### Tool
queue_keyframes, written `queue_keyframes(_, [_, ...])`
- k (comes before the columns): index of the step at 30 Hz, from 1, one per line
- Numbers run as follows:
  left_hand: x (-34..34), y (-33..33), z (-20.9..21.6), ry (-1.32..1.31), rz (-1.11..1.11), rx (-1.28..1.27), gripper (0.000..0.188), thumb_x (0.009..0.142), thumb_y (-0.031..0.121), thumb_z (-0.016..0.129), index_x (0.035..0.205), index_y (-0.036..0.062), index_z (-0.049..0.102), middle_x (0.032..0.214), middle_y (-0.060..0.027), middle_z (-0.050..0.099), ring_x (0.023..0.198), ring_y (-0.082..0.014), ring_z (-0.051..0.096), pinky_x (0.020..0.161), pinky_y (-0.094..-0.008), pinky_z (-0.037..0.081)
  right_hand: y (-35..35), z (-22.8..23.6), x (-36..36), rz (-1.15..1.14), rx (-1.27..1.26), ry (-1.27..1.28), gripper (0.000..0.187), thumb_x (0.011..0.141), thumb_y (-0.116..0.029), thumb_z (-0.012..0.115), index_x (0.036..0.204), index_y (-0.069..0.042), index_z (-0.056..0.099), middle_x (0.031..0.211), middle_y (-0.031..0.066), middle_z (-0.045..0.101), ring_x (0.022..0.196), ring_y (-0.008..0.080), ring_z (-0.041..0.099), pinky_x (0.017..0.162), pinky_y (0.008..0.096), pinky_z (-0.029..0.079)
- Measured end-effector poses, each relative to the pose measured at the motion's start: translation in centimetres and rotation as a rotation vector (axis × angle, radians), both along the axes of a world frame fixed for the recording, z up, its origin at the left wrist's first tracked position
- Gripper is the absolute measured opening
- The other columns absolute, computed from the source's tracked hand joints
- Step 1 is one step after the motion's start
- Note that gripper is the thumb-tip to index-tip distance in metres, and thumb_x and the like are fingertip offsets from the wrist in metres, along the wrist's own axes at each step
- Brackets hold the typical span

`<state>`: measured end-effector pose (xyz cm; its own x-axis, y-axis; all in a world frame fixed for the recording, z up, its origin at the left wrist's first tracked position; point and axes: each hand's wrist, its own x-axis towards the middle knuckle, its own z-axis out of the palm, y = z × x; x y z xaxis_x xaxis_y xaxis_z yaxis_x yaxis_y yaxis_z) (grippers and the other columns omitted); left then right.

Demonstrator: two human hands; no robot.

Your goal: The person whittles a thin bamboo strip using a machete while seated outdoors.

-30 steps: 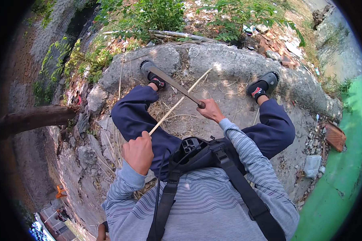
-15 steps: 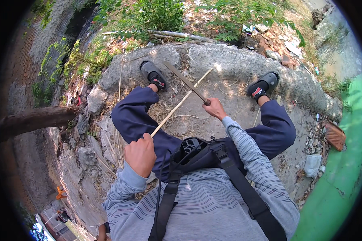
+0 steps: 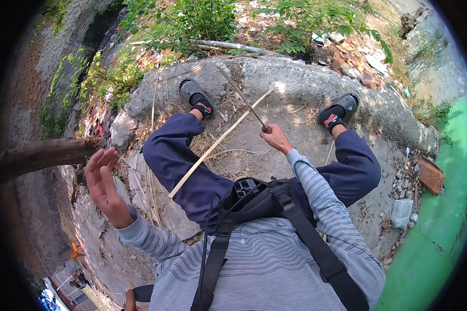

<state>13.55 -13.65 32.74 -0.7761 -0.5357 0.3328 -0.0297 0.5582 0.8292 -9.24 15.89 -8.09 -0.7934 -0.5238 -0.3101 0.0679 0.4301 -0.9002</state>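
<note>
My right hand [image 3: 277, 140] is closed round the dark handle of a long-bladed machete [image 3: 242, 97], whose blade slants up to the left above the ground. A pale, slender strip [image 3: 213, 147], apparently split bamboo or wood, slopes across my left thigh. Its far end reaches the stone ledge, and the blade crosses over it in this view. Out to the left, my left hand [image 3: 108, 189] is lifted off the strip, fingers apart and nothing in it. Whether the blade touches the strip I cannot tell.
A rough stone ledge [image 3: 316, 78] curves ahead of my feet, with leafy plants [image 3: 207, 23] beyond. Several thin strips [image 3: 149, 192] lie by my left leg. A tree trunk [image 3: 49, 155] juts in at left. On the right are a brick-coloured block [image 3: 430, 175] and a green surface [image 3: 425, 259].
My left hand has let go of the strip's near end and swung left, opening. The strip now rests across my thigh. The machete blade has turned slightly, edge-on; the right hand barely moved.
</note>
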Motion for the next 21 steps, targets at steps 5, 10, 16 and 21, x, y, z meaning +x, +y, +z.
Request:
queue_keyframes(5, [-2.0, 0.1, -10.3, -0.125, -0.070, 0.024, 0.067, 0.087, 0.004, 0.076, 0.146, 0.0040, 0.045, 0.146, -0.0152, 0.053, 0.139, -0.0289, 0.050, 0.116, -0.0467, 0.038, 0.0, 0.6, -0.1, -0.033, -0.053, -0.064, 0.029, 0.082, -0.025, 0.069, 0.078, 0.002, 0.059, 0.063, 0.0079, 0.058, 0.059, 0.0181, 0.054, 0.058, 0.0377, 0.044])
queue_keyframes(10, [-8.6, 6.6, -15.5, -0.159, -0.499, 0.152, 0.091, 0.072, 0.020, 0.094, 0.146, 0.0050, 0.044, 0.151, -0.0130, 0.051, 0.147, -0.0274, 0.042, 0.121, -0.0476, 0.032, 0.5, 0.5, -0.1, -0.012, -0.020, -0.064, 0.032, 0.081, -0.026, 0.070, 0.082, 0.004, 0.061, 0.066, 0.0135, 0.058, 0.063, 0.0217, 0.056, 0.063, 0.0409, 0.045])
queue_keyframes(16, [-11.6, 10.3, -19.1, -0.045, -0.606, 0.371, 0.078, 0.102, 0.071, 0.038, 0.091, -0.0003, 0.067, 0.066, -0.0031, 0.058, 0.065, -0.0137, 0.060, 0.093, -0.0357, 0.053, 0.6, 1.0, 0.4, -0.034, -0.004, 0.063, 0.032, 0.080, -0.025, 0.070, 0.080, 0.005, 0.059, 0.068, 0.0168, 0.058, 0.063, 0.0268, 0.053, 0.064, 0.0431, 0.045])
queue_keyframes(21, [-11.8, 11.1, -21.9, 0.037, -0.479, 0.384, 0.078, 0.105, 0.070, 0.027, 0.073, 0.0016, 0.049, 0.062, 0.0004, 0.042, 0.057, -0.0106, 0.037, 0.053, -0.0305, 0.025, 0.6, 1.6, 1.0, -0.072, 0.001, 0.140, 0.031, 0.079, -0.024, 0.069, 0.078, 0.005, 0.057, 0.064, 0.0184, 0.054, 0.059, 0.0262, 0.050, 0.061, 0.0431, 0.044])
